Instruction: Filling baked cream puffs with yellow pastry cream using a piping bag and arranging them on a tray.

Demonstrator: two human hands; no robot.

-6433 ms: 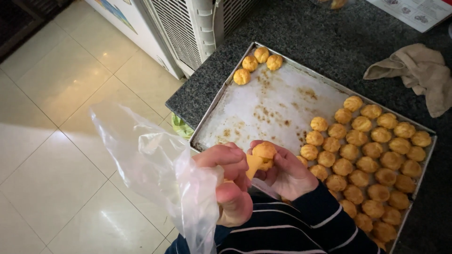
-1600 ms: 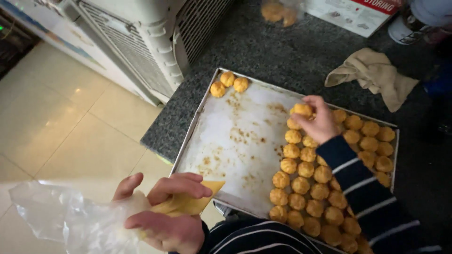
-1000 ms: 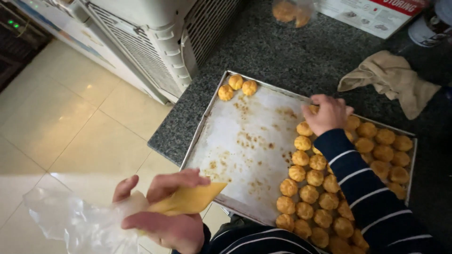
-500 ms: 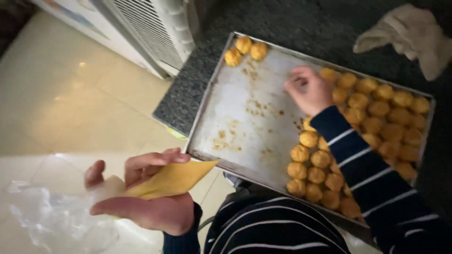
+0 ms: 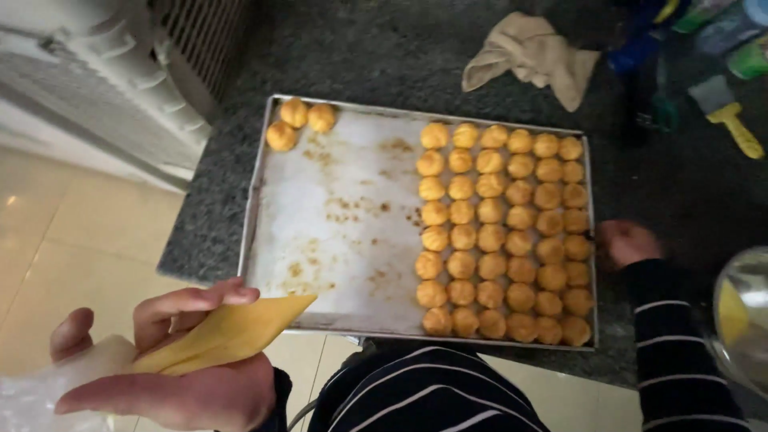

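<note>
Head view: my left hand (image 5: 168,376) grips the yellow-filled piping bag (image 5: 228,334) below the tray (image 5: 254,200). My right hand (image 5: 628,242), curled and empty, rests on the tabletop (image 5: 680,192) beside unfilled-looking puffs (image 5: 500,232); three (image 5: 300,124) sit apart.

a dark speckled stone counter (image 5: 384,56) carries a baking tray (image 5: 336,232), a beige cloth (image 5: 532,56) and a yellow-handled scraper (image 5: 728,112)

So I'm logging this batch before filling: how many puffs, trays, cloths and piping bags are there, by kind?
Round golden pastry puffs: 51 (48 in the block, 3 in the far corner)
Rectangular metal baking tray: 1
Crumpled beige cloth: 1
Clear plastic piping bag with yellow filling, in the left hand: 1
Total: 54
</note>
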